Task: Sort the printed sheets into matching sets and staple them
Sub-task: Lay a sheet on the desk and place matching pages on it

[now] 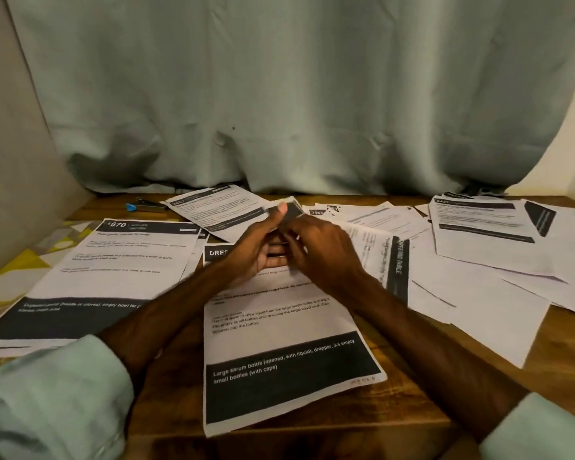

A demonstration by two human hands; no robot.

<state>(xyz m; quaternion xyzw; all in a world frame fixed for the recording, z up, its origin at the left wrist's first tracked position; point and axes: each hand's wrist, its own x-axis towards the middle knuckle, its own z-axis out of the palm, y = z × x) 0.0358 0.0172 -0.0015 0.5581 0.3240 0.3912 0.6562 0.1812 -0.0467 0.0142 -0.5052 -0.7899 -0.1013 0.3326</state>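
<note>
Dark-and-white piece (pixel 287 210), too blurred to name, is pinched by left hand (pixel 256 250) and right hand (pixel 319 250), likely readying stapling; printed sheets (pixel 279 327) lie beneath the grip; blue stapler (pixel 146 206) well left of it.

— What do the hands hold?
— The left hand (pixel 258 252) and right hand (pixel 321 255) pinch a dark-banded sheet (pixel 291 212); left thumb on top.
— Around them?
— A serum-bottle sheet (pixel 279 340) beneath both; a blue stapler (pixel 146 206) beyond the left hand; loose sheets (pixel 478 260) outside the right hand.
</note>
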